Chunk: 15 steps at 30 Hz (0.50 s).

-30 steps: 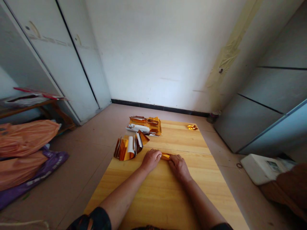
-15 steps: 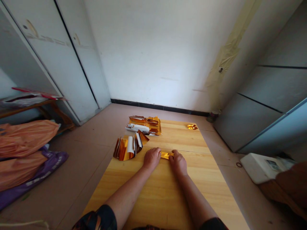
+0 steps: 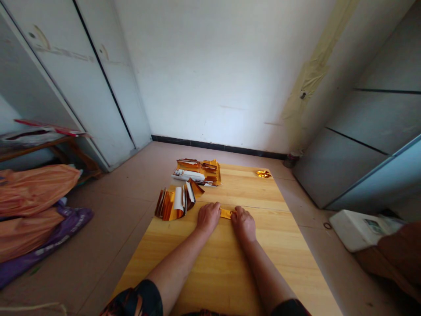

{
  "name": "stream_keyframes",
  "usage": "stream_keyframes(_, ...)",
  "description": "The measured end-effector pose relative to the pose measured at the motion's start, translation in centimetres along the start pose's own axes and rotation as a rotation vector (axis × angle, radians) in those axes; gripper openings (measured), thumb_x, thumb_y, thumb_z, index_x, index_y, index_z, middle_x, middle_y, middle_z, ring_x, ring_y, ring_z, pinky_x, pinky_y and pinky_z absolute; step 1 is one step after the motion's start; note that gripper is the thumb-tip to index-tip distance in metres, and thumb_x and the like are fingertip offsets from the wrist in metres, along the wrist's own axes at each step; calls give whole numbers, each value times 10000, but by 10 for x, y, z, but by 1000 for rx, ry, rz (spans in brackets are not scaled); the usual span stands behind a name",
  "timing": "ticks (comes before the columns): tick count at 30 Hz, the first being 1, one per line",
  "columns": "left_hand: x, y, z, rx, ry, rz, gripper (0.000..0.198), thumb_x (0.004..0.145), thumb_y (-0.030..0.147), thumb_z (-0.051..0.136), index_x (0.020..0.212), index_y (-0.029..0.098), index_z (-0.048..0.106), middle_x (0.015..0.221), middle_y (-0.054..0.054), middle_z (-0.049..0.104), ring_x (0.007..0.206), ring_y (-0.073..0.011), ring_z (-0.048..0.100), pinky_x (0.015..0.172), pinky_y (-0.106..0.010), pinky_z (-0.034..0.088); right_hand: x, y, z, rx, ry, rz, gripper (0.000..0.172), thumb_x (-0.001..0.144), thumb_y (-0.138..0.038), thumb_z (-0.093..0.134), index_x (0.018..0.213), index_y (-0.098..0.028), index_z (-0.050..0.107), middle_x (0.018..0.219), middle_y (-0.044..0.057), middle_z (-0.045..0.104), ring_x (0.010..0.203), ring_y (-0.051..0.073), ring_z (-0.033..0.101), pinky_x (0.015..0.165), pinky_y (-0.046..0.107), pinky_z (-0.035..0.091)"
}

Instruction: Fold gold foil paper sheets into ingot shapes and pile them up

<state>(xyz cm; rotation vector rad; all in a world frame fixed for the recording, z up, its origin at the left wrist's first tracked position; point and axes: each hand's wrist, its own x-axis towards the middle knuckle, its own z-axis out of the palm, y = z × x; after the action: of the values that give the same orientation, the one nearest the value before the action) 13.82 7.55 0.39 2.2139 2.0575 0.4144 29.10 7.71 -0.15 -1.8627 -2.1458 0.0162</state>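
Note:
A narrow piece of gold foil paper (image 3: 225, 213) stretches between my two hands, low over the wooden table (image 3: 217, 267). My left hand (image 3: 208, 217) is closed on its left end. At the right end, my right hand (image 3: 244, 223) grips it with curled fingers. The fingertips hide both ends of the paper. Just left of my left hand lies a loose stack of gold foil sheets (image 3: 169, 204), some curled with white backs up. Behind it sits a larger bundle of gold and white sheets (image 3: 212, 173).
A folded shiny gold piece (image 3: 263, 174) lies at the table's far right corner. Orange and purple bags (image 3: 33, 193) are on the left, by a wooden rack. A white box (image 3: 351, 228) stands right of the table, near grey cabinets (image 3: 355, 127).
My right fingers have curled in further over the right end of the foil paper. My left hand has hardly moved, and the stacks lie as before.

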Motion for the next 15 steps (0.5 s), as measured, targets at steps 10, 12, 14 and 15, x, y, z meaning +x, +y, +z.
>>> stream_keyframes(10, 0, 2, -4, 85, -18, 17, 154, 890, 214, 446, 964, 205, 580, 885, -53, 657, 874, -190, 598, 744, -292, 423, -4, -1, 0, -86, 54, -113, 123, 895, -243, 511, 832, -216, 612, 934, 48, 580, 883, 171, 494, 647, 238, 324)
stream_keyframes(12, 0, 2, -5, 84, -22, 20, 148, 889, 220, 453, 939, 201, 592, 888, -57, 654, 880, -192, 596, 749, -293, 423, -4, 1, 3, -123, 30, -161, 151, 903, -221, 496, 808, -204, 612, 872, 54, 586, 856, 180, 486, 654, 257, 311)
stream_keyframes(14, -2, 1, -5, 78, -21, 22, 147, 886, 226, 463, 920, 190, 601, 885, -67, 650, 868, -199, 594, 746, -302, 423, -2, 3, 4, -136, 16, -197, 159, 906, -207, 488, 810, -199, 615, 846, 56, 591, 841, 182, 483, 667, 273, 298)
stream_keyframes(15, -4, 0, -5, 75, -16, 23, 148, 885, 229, 466, 908, 184, 606, 877, -73, 645, 858, -204, 593, 744, -308, 423, -1, 4, 4, -130, 11, -211, 156, 906, -209, 491, 813, -199, 616, 846, 55, 594, 841, 181, 483, 674, 277, 292)
